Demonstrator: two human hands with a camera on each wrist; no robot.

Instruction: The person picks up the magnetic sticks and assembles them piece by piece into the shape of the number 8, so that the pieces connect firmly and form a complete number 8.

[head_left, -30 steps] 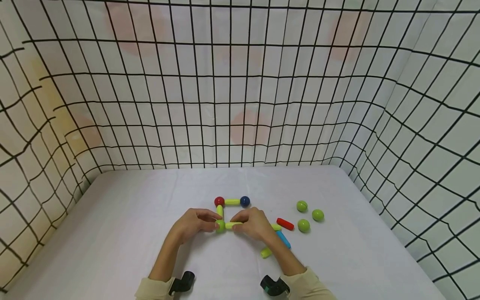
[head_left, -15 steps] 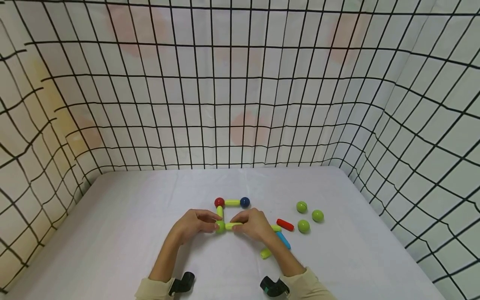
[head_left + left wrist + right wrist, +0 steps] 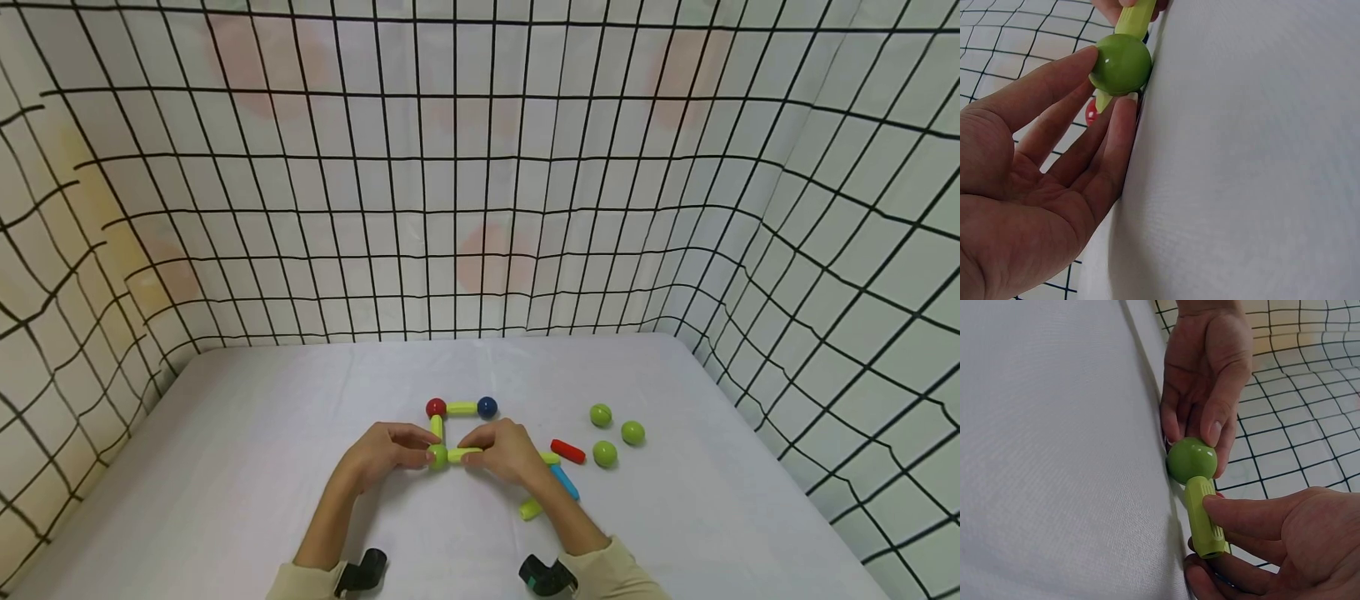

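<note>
My left hand (image 3: 386, 450) grips a shiny green ball (image 3: 1121, 64) between thumb and fingertips, close over the white tabletop. With thumb and fingers my right hand (image 3: 506, 450) pinches a yellow-green ribbed rod (image 3: 1202, 519), whose far end meets that ball. A second yellow-green rod (image 3: 437, 427) runs back from the ball to a red ball (image 3: 436, 407). From the red ball another yellow-green rod (image 3: 461, 408) leads right to a dark blue ball (image 3: 487, 407). Together these pieces make an open, three-sided frame.
Loose rods lie by the right forearm: a red one (image 3: 567, 452), a blue one (image 3: 565, 482) and yellow-green ones (image 3: 531, 508) partly covered by it. Three green balls (image 3: 604, 454) rest farther right. Black netting (image 3: 480, 208) over white sheeting surrounds the table's back and sides.
The head view has shifted slightly, so the whole scene sits a little lower and to the left. Both hands keep the same holds on ball and rod.
</note>
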